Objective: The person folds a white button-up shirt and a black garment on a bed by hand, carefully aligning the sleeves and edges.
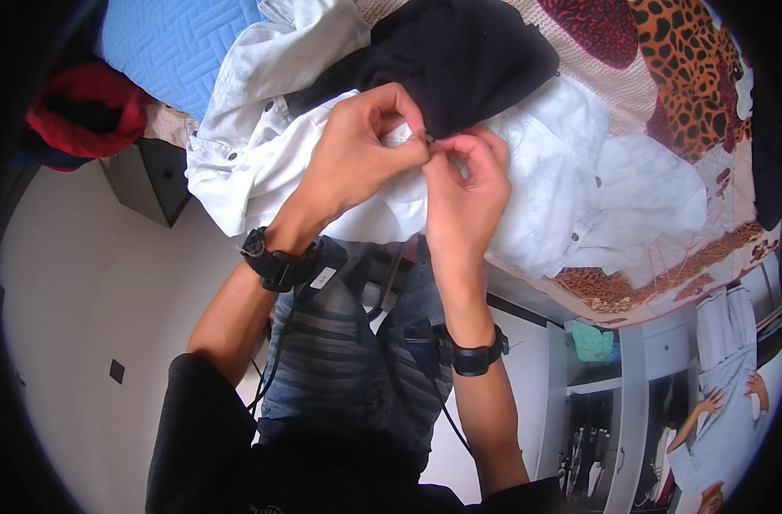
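Note:
My left hand (359,144) and my right hand (469,183) meet fingertip to fingertip, thumbs and forefingers pinched together. Between them is a small object (429,138), mostly hidden by the fingers; I cannot tell what it is. Under both hands spreads a white jacket-like garment (269,177) with dark metal buttons (232,155), lying partly over my lap. A black cloth garment (461,58) is bunched on top of it, just beyond my fingertips, and its lower edge comes down to them.
The bed carries a patterned blanket (680,70) and a blue quilted piece (179,48). A red and black cloth item (89,109) is at the far left, above a dark box-like piece of furniture (153,177). Another person (718,417) stands at lower right near an open wardrobe (622,424).

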Demonstrator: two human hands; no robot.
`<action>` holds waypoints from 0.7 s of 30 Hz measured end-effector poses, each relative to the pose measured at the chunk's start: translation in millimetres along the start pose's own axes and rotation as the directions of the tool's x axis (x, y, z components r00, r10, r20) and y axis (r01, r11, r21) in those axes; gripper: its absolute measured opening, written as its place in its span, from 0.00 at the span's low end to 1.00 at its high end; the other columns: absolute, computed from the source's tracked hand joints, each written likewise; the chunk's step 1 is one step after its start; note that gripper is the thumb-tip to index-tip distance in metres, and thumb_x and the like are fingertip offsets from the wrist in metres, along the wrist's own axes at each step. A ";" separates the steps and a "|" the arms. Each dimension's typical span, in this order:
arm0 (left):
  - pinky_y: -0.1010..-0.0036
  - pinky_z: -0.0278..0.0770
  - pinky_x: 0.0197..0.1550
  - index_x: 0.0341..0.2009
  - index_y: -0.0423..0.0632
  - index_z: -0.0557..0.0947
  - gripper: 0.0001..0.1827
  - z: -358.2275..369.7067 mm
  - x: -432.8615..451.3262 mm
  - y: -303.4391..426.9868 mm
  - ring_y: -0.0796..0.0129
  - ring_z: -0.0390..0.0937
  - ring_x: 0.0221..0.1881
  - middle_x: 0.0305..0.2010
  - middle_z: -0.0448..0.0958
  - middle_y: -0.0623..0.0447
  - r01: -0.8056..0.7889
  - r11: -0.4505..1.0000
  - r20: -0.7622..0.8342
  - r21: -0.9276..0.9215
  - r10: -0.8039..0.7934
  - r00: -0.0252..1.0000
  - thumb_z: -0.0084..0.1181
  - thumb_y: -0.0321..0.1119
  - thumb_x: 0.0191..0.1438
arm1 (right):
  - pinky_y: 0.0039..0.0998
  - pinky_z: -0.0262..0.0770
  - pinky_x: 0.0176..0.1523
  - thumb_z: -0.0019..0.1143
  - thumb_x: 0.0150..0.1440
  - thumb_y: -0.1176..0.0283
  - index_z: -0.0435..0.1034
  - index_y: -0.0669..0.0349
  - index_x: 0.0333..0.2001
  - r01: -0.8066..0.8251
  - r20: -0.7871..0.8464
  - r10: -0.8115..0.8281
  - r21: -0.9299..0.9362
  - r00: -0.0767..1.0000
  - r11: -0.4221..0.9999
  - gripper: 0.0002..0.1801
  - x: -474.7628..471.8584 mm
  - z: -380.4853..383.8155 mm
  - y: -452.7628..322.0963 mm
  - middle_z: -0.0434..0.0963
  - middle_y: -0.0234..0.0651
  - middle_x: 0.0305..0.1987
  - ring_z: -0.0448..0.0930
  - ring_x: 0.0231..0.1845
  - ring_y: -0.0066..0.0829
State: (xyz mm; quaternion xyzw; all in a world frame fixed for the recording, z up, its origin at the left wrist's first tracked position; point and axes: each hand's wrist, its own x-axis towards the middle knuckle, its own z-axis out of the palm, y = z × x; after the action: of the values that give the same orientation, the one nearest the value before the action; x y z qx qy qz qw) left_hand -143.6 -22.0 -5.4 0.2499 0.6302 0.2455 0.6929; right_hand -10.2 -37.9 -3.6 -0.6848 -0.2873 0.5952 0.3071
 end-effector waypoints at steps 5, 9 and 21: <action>0.84 0.67 0.34 0.33 0.41 0.76 0.06 -0.3 -2.1 -2.2 0.82 0.70 0.31 0.30 0.75 0.59 0.002 1.000 -0.032 -0.030 -0.003 0.999 0.58 0.22 0.50 | 0.25 0.80 0.40 0.59 0.50 0.87 0.70 0.70 0.33 0.120 0.001 -0.120 -0.033 0.993 0.992 0.07 -3.4 4.1 3.7 0.66 0.40 0.50 0.76 0.45 0.30; 0.83 0.65 0.32 0.35 0.42 0.77 0.08 1.2 -5.7 -4.8 0.83 0.68 0.31 0.30 0.74 0.60 -0.056 0.998 -0.043 -0.039 0.054 0.998 0.61 0.26 0.50 | 0.26 0.80 0.39 0.59 0.50 0.87 0.70 0.70 0.34 0.151 -0.003 -0.151 -0.036 0.989 0.988 0.07 -4.2 3.9 5.7 0.66 0.41 0.51 0.76 0.43 0.30; 0.67 0.74 0.33 0.38 0.42 0.78 0.11 6.5 -19.7 16.9 0.53 0.76 0.29 0.34 0.76 0.46 -0.283 0.741 -0.041 0.609 0.386 0.922 0.64 0.31 0.52 | 0.26 0.78 0.39 0.60 0.50 0.87 0.72 0.68 0.35 0.227 0.032 -0.225 -0.081 0.974 0.970 0.08 -4.5 -4.3 8.5 0.67 0.42 0.52 0.76 0.40 0.30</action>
State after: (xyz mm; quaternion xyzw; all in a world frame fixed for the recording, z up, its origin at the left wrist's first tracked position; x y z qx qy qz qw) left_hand -139.3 -22.4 21.0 0.5415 0.6742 0.1770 0.4699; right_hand -6.3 -47.2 -6.7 -0.6531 -0.3916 0.5514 0.3407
